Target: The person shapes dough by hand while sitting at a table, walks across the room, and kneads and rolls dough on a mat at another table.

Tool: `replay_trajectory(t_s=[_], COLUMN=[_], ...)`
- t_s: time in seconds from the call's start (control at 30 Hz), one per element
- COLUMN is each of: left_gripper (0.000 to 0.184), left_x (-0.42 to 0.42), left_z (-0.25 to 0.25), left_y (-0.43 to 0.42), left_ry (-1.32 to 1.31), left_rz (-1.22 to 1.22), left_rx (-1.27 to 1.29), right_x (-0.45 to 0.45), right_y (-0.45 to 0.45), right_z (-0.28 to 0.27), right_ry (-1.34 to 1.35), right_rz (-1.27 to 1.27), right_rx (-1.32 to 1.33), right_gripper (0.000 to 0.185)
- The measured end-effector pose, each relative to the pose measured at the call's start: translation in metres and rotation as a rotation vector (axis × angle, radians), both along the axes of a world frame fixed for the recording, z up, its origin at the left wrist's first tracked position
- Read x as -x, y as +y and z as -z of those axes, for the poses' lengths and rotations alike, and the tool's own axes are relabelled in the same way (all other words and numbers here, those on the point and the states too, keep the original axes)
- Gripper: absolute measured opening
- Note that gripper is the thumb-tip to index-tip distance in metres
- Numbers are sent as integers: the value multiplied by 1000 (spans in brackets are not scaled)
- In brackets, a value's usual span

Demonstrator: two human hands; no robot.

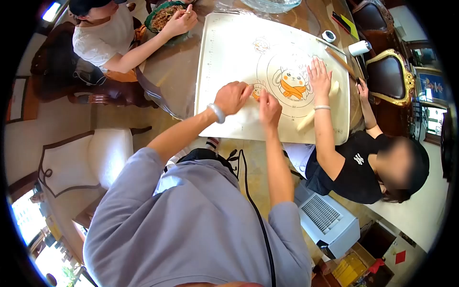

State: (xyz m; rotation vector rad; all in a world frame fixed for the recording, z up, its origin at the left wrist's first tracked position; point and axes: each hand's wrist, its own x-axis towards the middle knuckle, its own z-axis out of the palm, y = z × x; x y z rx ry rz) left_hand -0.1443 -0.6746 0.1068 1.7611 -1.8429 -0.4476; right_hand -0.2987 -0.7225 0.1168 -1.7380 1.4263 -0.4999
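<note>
My left hand (233, 97), with a pale bangle at the wrist, is closed above the cream pastry mat (217, 57). Close by on the right is my right hand (270, 109), its fingers also curled in and slightly blurred. Whatever the fingers of either hand pinch, if anything, is hidden or too small to make out. Between and beyond my hands, the mat shows printed circles and a cartoon lamb (292, 81) with an orange scarf. A long pale strip of dough (306, 121) lies on the mat to the right, partly behind a co-worker's forearm.
A co-worker's flat hand (319, 76) rests on the mat at right. A wooden rolling pin (340, 62), a white bottle (359, 48) and a small round container (328, 36) are near the right edge. At left, another person's hand (184, 21) is over a bowl of filling (162, 18).
</note>
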Motion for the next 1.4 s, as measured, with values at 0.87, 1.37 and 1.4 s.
replay_trajectory(t_s=[0.87,1.37,1.4], left_gripper=[32,21,19], left_x=[15,20,19], left_z=[30,3,9], left_y=[-40,50,47], left_ry=[-137,-183,-191], left_rz=[-144,-5,14], left_rx=[-171,247,209], right_x=[-29,5,5], right_y=[-37,71,67], right_z=[45,40,44], right_ry=[379,39,55], right_rz=[-25,0,-9], right_rx=[339,855,869], right_gripper=[36,10,11])
